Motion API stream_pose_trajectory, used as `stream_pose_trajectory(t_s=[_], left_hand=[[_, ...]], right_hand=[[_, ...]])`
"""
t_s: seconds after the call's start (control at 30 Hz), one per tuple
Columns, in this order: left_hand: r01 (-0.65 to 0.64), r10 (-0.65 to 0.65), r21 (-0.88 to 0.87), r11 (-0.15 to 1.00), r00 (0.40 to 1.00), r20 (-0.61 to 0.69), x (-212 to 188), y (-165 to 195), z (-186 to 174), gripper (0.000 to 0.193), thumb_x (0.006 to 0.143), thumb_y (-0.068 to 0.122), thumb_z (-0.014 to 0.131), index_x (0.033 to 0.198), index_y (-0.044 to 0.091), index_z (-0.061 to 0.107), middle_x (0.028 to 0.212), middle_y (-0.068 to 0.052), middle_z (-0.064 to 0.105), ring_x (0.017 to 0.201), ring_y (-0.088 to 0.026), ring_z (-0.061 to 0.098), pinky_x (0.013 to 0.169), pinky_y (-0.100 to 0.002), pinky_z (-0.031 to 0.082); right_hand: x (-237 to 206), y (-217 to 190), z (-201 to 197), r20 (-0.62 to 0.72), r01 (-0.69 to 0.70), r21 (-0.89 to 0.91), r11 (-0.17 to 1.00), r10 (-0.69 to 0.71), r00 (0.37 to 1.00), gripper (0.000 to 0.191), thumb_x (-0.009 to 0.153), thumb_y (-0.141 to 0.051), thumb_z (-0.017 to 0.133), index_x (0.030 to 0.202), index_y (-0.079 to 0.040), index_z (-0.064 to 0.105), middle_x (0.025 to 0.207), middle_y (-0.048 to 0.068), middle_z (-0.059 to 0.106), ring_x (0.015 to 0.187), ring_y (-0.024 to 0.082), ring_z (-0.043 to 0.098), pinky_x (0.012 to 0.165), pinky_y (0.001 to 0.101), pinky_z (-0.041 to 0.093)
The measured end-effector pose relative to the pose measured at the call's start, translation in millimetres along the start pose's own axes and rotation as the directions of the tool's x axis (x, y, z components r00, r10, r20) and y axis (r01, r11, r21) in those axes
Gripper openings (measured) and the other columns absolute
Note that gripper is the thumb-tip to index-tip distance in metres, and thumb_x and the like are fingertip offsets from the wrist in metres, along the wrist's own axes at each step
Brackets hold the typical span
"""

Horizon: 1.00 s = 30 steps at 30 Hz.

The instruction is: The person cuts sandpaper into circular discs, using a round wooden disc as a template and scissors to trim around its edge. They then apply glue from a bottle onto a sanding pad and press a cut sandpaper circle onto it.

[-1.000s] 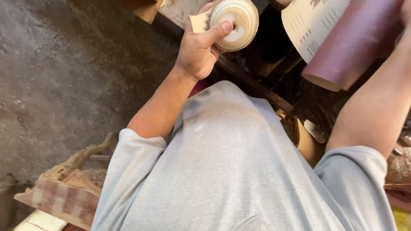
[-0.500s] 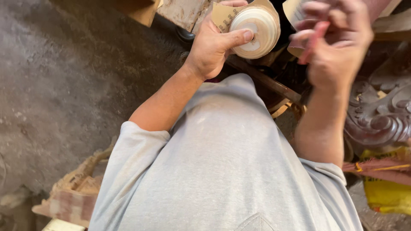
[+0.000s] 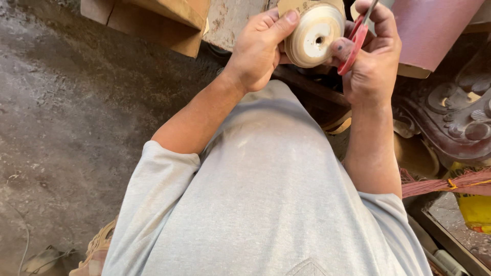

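Left hand (image 3: 258, 48) grasping pale round disc (image 3: 313, 37), right hand (image 3: 372, 59) just right of it gripping red-handled scissors (image 3: 355, 41), maroon roll (image 3: 434, 28) far right

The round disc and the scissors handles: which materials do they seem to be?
Round disc: probably wood or pressed fibre, pale tan, matte, dusty, with a centre hole. Scissors handles: likely plastic, smooth, glossy red, in the right hand.

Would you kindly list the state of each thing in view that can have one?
Disc: held up, flat face and centre hole toward the camera.
Left hand: gripping the disc, thumb over its rim.
Right hand: closed around the scissors.
Scissors: red handles in the fingers, blades mostly out of view.
Sandpaper roll: rolled, behind the right hand.
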<state>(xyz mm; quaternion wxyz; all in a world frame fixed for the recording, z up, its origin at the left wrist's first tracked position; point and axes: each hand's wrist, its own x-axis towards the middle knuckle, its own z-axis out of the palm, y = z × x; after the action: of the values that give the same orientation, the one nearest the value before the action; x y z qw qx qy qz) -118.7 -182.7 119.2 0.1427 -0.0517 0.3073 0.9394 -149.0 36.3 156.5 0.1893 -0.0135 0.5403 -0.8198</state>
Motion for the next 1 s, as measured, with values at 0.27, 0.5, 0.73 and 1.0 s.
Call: stream_pose_trajectory(t_s=[0.27, 0.5, 0.73, 1.0], left_hand=[[0.013, -0.014, 0.071, 0.997, 1.0, 0.022, 12, -34, -24, 0.032, 0.113, 0.022, 0.048, 0.128, -0.003, 0.061, 0.119, -0.016, 0.073, 0.106, -0.024, 0.075, 0.094, -0.046, 0.069], [0.031, -0.033, 0.054, 0.998, 0.999, 0.036, 11, -29, -13, 0.033, 0.113, 0.023, 0.05, 0.128, -0.004, 0.061, 0.121, -0.016, 0.072, 0.107, -0.024, 0.075, 0.096, -0.046, 0.068], [0.031, -0.032, 0.088, 0.996, 0.999, 0.013, 8, -26, 0, 0.033, 0.112, 0.025, 0.051, 0.127, -0.002, 0.062, 0.118, -0.015, 0.073, 0.103, -0.023, 0.076, 0.094, -0.045, 0.068], [0.049, -0.048, 0.079, 0.996, 0.999, -0.009, 13, -37, 8, 0.035, 0.112, 0.026, 0.053, 0.126, -0.004, 0.063, 0.115, -0.015, 0.074, 0.1, -0.023, 0.076, 0.091, -0.045, 0.067]], right_hand=[[-4, 17, -12, -0.141, -0.066, -0.022, 0.998, 0.062, 0.988, 0.05, 0.092, 0.014, 0.078, 0.134, -0.002, 0.057, 0.12, 0.016, 0.071, 0.1, 0.022, 0.074, 0.082, 0.0392, 0.063], [-6, 14, -26, -0.066, -0.029, -0.045, 0.999, 0.026, 0.997, 0.049, 0.101, 0.015, 0.08, 0.142, -0.002, 0.058, 0.117, 0.016, 0.071, 0.103, 0.023, 0.074, 0.085, 0.0399, 0.063], [-10, 3, -27, -0.082, -0.025, -0.077, 0.997, 0.019, 0.996, 0.052, 0.1, 0.017, 0.08, 0.143, -0.002, 0.06, 0.114, 0.012, 0.069, 0.099, 0.019, 0.073, 0.085, 0.0381, 0.064], [-15, -7, -33, -0.087, -0.052, -0.099, 0.994, 0.044, 0.995, 0.049, 0.1, 0.014, 0.078, 0.142, -0.003, 0.059, 0.115, 0.016, 0.072, 0.094, 0.02, 0.074, 0.078, 0.0346, 0.067]])
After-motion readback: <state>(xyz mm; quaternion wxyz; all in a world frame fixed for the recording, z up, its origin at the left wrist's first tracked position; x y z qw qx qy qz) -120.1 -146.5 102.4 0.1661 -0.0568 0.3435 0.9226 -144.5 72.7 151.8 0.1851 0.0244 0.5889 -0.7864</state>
